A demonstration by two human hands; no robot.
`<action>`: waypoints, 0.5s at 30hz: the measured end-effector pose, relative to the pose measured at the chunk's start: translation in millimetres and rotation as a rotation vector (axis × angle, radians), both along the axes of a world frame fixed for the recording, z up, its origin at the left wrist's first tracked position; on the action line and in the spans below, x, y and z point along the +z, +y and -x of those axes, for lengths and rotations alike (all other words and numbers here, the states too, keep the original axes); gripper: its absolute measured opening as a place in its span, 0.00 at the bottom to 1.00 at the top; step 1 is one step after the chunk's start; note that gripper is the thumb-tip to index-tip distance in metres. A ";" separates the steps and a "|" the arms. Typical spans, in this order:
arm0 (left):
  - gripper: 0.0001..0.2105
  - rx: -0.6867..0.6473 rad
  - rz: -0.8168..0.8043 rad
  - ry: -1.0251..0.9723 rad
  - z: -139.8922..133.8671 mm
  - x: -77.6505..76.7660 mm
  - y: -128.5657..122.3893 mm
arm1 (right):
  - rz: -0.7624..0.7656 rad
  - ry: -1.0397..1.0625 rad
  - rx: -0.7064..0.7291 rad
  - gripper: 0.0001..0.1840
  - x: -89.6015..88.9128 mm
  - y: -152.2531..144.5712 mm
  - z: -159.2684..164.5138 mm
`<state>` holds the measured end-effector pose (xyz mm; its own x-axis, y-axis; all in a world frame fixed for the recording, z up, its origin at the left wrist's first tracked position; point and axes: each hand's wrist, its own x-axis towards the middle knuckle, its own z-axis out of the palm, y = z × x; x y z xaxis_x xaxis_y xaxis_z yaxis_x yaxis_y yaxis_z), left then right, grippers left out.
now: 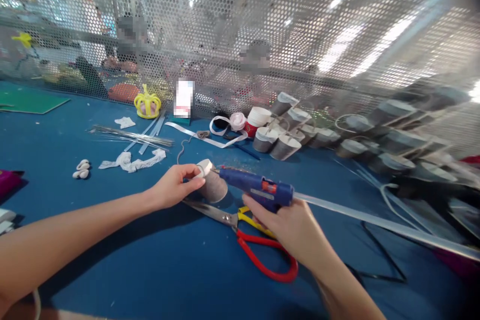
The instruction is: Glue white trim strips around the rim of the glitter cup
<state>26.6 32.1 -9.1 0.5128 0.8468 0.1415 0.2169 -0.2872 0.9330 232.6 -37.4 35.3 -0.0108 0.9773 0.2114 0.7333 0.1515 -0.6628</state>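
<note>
Head view: blue tabletop (157, 260) runs open between the forearms. Left hand (174, 187), thumb against fingers, pinches the white end of a grey cup (214, 187), central, near scissors (227, 218). Glue gun (247, 182) nozzle at cup; right hand (288, 222) fingers wrap its handle.

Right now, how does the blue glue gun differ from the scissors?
The glue gun is held in the right hand, while the scissors lie on the blue table. The glue gun's body is mostly blue; the scissors have metal blades, one yellow handle and one red. A long pale stick runs from the glue gun's back; the scissors have none. Both point toward the picture's left.
</note>
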 end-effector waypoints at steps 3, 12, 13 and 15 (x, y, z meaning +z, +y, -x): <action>0.08 0.004 -0.003 0.012 -0.1 0.8 -0.1 | -0.035 -0.057 0.013 0.06 4.8 -2.1 6.3; 0.07 -0.007 -0.019 0.021 -0.1 0.8 -0.1 | -0.031 -0.176 -0.052 0.09 1.8 -3.9 15.7; 0.07 -0.007 -0.015 0.017 0.0 0.8 0.0 | -0.031 -0.182 -0.056 0.09 2.8 -4.1 16.2; 0.07 -0.009 -0.016 0.010 0.3 0.6 0.1 | -0.026 -0.192 -0.057 0.09 5.5 -4.7 17.8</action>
